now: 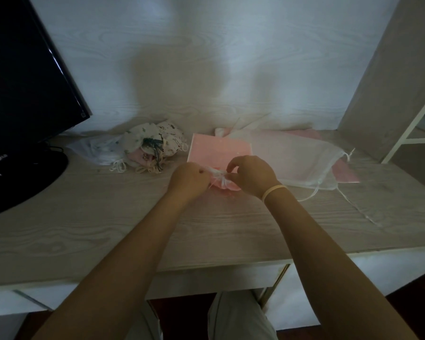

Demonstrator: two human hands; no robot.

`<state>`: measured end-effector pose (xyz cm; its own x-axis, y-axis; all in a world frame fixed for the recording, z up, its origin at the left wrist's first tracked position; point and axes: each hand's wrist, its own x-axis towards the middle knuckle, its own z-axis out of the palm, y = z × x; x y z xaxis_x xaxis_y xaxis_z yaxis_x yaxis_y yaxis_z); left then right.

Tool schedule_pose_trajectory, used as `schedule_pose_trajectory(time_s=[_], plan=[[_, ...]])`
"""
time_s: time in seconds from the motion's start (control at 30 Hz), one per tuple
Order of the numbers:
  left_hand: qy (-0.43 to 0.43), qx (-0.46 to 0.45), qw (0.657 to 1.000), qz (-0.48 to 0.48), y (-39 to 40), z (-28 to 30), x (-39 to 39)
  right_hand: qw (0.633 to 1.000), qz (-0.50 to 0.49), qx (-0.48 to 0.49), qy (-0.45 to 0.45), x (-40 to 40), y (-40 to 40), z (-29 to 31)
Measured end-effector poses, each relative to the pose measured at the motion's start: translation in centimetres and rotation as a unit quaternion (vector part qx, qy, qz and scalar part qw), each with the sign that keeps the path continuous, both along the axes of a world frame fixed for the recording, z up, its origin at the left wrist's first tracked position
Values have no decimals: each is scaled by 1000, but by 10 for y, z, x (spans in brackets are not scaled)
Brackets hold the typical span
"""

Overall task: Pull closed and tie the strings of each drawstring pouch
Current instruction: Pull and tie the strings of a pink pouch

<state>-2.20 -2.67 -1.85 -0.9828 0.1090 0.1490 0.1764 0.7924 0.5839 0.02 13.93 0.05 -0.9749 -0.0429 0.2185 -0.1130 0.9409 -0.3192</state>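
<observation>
Tying the pink pouch's strings at mid-desk

Left hand (189, 179) and right hand (252, 175) each pinched the white strings (217, 173) over the pink pouch (227, 186), apparently to cinch its mouth.

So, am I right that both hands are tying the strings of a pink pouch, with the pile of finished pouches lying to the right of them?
Not quite: the head view shows the pile of pouches to the left of the hands, beside the monitor. Otherwise yes: the left hand and right hand pinch the strings of the pink pouch.
</observation>
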Motion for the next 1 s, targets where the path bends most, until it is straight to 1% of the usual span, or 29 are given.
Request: schedule_pose_trajectory(time_s=[0.07,0.2,0.23,0.27,0.37,0.43,0.53,0.63,0.7,0.77,0.9,1.0], plan=[[-29,27,999,-9,4,-8,1,1000,-6,-5,-1,1,0,-1],[-65,162,983,-56,16,-11,2,999,-14,-24,15,2,5,2],[-72,176,980,-66,19,-9,5,999,-16,-24,19,3,6,2],[-74,172,979,-75,22,-8,8,999,-18,-25,21,5,8,1],[-59,125,985,-101,23,-8,11,999,-20,-29,16,7,9,-3],[-49,130,987,-83,21,-5,11,999,-15,-32,15,8,7,-5],[-41,221,973,-46,21,4,15,999,-8,-35,13,6,5,-6],[-57,320,944,-55,21,14,18,999,1,-42,13,4,4,-7],[-87,354,929,-68,22,16,21,999,4,-51,16,4,4,-8],[-88,354,929,-67,21,14,22,998,8,-56,17,4,4,-10],[-55,346,934,-68,19,15,19,995,9,-93,37,6,4,-9],[-47,345,936,-60,22,15,18,994,7,-102,24,7,5,-7]])
